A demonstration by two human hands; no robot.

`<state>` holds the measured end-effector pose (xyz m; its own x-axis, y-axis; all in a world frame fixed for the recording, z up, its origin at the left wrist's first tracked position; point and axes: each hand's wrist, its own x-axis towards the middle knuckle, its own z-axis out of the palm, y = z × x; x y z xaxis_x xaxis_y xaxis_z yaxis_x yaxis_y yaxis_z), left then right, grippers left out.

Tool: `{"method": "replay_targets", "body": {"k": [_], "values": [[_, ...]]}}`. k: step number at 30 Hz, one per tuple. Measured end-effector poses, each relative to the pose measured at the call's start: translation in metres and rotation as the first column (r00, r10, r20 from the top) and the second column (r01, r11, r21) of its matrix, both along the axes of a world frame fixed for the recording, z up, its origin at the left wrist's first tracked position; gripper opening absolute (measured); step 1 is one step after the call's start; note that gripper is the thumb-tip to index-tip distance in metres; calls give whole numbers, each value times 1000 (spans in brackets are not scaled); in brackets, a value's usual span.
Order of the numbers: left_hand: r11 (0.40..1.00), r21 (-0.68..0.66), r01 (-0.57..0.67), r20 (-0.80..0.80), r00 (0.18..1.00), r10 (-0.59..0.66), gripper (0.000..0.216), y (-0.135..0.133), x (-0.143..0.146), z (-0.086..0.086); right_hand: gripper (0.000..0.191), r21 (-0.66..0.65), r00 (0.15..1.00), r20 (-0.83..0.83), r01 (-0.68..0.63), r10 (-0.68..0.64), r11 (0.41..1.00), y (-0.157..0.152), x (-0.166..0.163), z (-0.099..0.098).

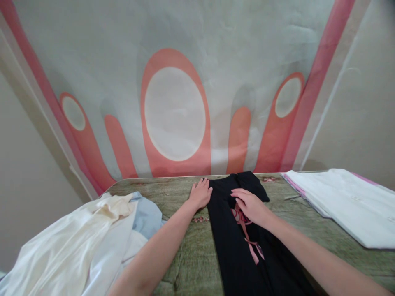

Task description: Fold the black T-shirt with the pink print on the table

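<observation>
A black T-shirt (222, 230) with a pink and red print lies on the wood-patterned table in front of me, its left side folded inward over part of the print. My left hand (201, 193) rests flat at the shirt's upper left edge, fingers stretched out and partly on the table. Over the upper end of the print is my right hand (248, 204), its fingers loosely bent and nothing visible in them. Whether it touches the cloth is hard to tell. A short stretch of black cloth reaches out at the upper right, and my right forearm covers some of the lower right side.
A loose heap of cream, white and pale blue clothes (77, 242) lies at the left. On the right is a flat stack of folded garments (348, 201), white on top. The table (191, 255) ends at a wall hanging (173, 164) with orange shapes.
</observation>
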<state>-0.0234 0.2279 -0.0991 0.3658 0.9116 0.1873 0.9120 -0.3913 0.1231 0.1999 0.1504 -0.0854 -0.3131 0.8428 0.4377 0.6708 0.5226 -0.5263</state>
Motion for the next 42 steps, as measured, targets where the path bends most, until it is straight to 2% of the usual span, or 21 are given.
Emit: {"method": "replay_targets", "body": {"k": [5,9,12,15,18,23,30,36,39,42], "values": [[1000,3,-1,0,1000,1,56,2,-3,-3,32,-9,990,136,36,-34,999,8,6,-13],[1000,-1,-27,22,999,27,63,1,-2,-4,27,-34,988,141,63,-58,997,20,6,0],[999,12,-33,26,999,32,63,-1,-2,-3,29,-21,971,215,114,-107,993,39,2,10],[998,47,-52,37,998,50,64,-3,-3,-4,31,-23,923,347,186,-166,982,59,-6,11],[995,69,-65,46,997,62,63,-5,-3,-5,30,-12,887,410,237,-211,971,70,-15,7],[997,40,-64,40,997,63,62,-5,-2,-5,23,-7,836,450,355,-314,935,77,-24,5],[998,-11,-69,31,997,69,65,-3,-1,-5,18,-72,887,364,331,-284,941,87,-18,13],[994,-75,-76,26,997,79,67,-3,0,-3,13,-83,867,381,377,-320,923,84,-15,8],[995,-64,-73,29,997,75,64,-4,-1,-2,14,-56,848,400,401,-347,914,77,-21,7],[998,-42,-51,48,997,53,58,-5,-3,-3,19,77,812,431,402,-394,912,67,-27,13]]}}
